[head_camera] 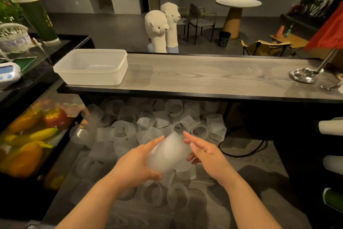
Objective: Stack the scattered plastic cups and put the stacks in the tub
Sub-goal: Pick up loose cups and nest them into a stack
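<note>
Dozens of ribbed translucent plastic cups [148,132] lying scattered on the lower grey counter [259,182], most tipped on their sides, heaped thickest under the overhang of the raised wooden shelf [204,73]; a few more strewn nearer, beneath the forearms. Left hand [137,163] curled round a held cup [167,152], thumb low on its base end, fingers stretched along its far wall; cup tilted, lifted above the heap. Right hand [206,152] at the same cup from the other side, fingers loosely bent, fingertips against or just under its wall; hard to tell whether gripping or merely touching; possibly a second cup nested or just behind, too blurred to say.

Up on the shelf, at its left end, a white rectangular tub [91,67], upright, holding no cups; well apart from the hands and the heap. At the shelf's right end, a shiny metal stand [304,75] carrying a slanted rod with red cloth [330,30].

Off to the left, beside the counter, a glass-fronted case [61,132] with a red apple [55,117], bananas [37,136] and orange fruit [26,160]. Beyond the shelf, two plush alpacas [161,28], side by side; farther back, a round pedestal table [237,6] with chairs [202,21] near it.
</note>
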Motion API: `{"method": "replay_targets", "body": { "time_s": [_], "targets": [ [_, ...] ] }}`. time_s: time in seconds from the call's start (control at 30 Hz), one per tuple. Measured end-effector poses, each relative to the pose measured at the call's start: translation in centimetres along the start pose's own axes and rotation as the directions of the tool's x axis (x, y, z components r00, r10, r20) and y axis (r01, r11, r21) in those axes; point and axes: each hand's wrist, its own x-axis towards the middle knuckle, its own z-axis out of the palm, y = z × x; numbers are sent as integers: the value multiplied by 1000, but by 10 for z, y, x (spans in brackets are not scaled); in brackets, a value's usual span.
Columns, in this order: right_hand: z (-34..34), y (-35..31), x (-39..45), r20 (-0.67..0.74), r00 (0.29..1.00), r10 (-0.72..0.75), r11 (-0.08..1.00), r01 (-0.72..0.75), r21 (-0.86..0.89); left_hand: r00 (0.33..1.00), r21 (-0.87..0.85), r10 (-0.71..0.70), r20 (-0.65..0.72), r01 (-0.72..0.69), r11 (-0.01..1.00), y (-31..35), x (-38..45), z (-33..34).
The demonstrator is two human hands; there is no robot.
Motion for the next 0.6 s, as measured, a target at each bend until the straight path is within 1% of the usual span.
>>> {"method": "replay_targets", "body": {
  "time_s": [0.03, 0.07, 0.1, 0.13, 0.17, 0.23, 0.3, 0.4, 0.47, 0.53, 0.6],
  "targets": [
    [1, 7, 8, -107, 994, 16, 999, -12, 33, 1000, 0, -9, -5, 9, 1000, -3, 1, -3],
    [2, 17, 16, -232, 972, 46, 999, -44, 15, 1000, 1, -19, -11, 19, 1000, -6, 2, -7],
    [3, 29, 24, -332, 940, 81, 993, -105, -57, 999, 3, -34, -16, 34, 999, -9, 2, -12],
    [7, 40, 32, -369, 919, 137, 968, -204, -148, 999, 6, -44, -22, 44, 999, -12, 3, -16],
    [13, 50, 38, -354, 910, 214, 926, -305, -224, 998, 6, -52, -29, 52, 999, -16, 2, -20],
    [30, 68, 53, -265, 882, 389, 824, -462, -328, 997, 0, -65, -39, 65, 998, -25, 0, -27],
    [46, 79, 66, -217, 853, 475, 757, -522, -395, 996, 3, -88, -33, 88, 996, -35, -3, -32],
    [61, 90, 75, -249, 840, 483, 761, -543, -355, 994, 11, -107, -17, 107, 994, -51, -10, -41],
    [61, 91, 80, -270, 838, 474, 754, -545, -366, 994, 24, -109, -17, 110, 994, -59, -10, -50],
    [56, 86, 79, -299, 828, 474, 759, -556, -339, 995, 24, -103, -18, 104, 994, -64, -7, -58],
    [48, 77, 73, -349, 836, 423, 776, -533, -336, 995, 22, -96, 0, 96, 995, -67, -3, -63]
  ]
}}
